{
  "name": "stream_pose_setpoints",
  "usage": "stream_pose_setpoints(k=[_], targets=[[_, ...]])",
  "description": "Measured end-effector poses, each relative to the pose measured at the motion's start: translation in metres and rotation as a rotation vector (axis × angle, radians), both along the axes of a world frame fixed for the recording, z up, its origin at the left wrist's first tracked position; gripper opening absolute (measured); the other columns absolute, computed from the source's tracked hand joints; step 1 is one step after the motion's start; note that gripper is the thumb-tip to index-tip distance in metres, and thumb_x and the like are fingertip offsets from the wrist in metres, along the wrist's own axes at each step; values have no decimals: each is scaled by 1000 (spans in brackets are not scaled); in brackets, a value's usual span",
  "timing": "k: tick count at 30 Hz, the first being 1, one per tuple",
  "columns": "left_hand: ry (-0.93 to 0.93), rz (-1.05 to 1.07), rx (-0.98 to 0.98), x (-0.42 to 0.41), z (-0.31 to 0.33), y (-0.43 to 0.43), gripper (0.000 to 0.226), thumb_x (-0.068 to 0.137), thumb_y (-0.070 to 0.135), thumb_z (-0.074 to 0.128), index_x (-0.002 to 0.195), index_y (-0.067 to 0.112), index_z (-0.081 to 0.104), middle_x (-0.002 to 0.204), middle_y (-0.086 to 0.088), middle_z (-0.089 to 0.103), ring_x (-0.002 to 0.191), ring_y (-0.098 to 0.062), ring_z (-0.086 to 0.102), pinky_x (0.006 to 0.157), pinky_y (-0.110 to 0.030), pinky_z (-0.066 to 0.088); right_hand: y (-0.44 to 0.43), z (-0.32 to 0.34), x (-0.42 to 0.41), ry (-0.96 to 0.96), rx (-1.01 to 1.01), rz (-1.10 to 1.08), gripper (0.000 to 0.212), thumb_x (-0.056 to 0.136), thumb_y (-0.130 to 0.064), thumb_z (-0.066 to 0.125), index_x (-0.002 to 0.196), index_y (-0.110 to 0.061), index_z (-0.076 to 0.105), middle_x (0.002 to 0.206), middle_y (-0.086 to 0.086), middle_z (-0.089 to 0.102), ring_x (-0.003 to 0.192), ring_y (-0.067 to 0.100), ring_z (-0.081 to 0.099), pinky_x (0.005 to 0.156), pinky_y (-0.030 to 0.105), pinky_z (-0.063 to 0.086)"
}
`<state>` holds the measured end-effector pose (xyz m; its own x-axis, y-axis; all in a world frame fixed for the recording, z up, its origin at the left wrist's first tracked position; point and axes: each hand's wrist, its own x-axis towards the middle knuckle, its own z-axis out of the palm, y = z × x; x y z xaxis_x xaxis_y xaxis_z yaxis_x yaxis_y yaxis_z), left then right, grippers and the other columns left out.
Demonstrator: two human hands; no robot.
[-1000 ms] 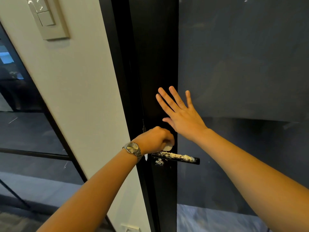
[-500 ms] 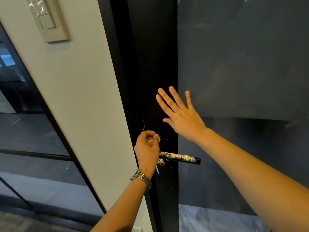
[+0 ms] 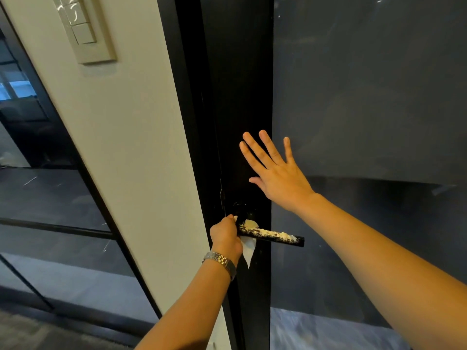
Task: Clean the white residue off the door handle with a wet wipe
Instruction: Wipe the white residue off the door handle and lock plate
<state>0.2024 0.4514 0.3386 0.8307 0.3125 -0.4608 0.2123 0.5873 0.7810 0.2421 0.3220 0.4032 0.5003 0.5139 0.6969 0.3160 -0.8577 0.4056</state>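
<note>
Now L hand [image 3: 225,238] grips wet wipe [image 3: 249,250] on door handle [image 3: 271,235]; R hand [image 3: 278,176] flat on door [image 3: 240,97], fingers spread.

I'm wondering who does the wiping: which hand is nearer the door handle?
Left. The left hand holds the wet wipe at the inner end of the door handle; the right hand lies flat on the door above the handle, not touching it.

Indoor, moderate warm light. Cream wall [image 3: 121,147] evenly lit. Switch panel [image 3: 83,29] shows specular glare and casts soft shadow just below, so source is overhead. Black door frame [image 3: 235,97] crushed to near-featureless dark. Glass pane [image 3: 366,97] dull, faint hazy reflections. Cool blue window glow [image 3: 20,88] far left. Door handle [image 3: 273,235] in sharp focus, high contrast. Verticals bend and lean toward edges (wide-angle). Floor [image 3: 316,332] lower right smeared.
</note>
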Motion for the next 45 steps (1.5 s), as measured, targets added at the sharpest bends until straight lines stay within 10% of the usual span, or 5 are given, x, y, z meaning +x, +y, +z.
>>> stream_pose_setpoints(k=[13, 39, 45], targets=[[-579, -74, 1189, -3, 8, 10, 20, 86, 11, 61, 104, 12, 52, 94, 7, 55, 78, 0, 53, 68, 7, 38, -1, -1, 2, 12, 6, 19, 73, 89, -38, 46, 148, -14, 11, 156, 7, 15, 142, 28, 4, 108, 58, 5], [-621, -133, 1341, 5, 11, 23, 27, 84, -12, 41, 85, 14, 43, 79, -1, 49, 65, -7, 46, 55, -13, 42, 0, -2, 3, -22, 2, 8, 77, 87, -38, 51, 148, -13, 11, 156, 6, 14, 142, 27, 1, 108, 60, 8], [-896, -666, 1481, 10, 26, 18, 18, 86, -3, 49, 95, 12, 52, 91, 2, 58, 87, -9, 61, 78, -15, 49, 0, -2, 3, -31, 9, 17, 76, 86, -38, 51, 147, -14, 13, 156, 6, 16, 142, 25, -1, 107, 59, 7]])
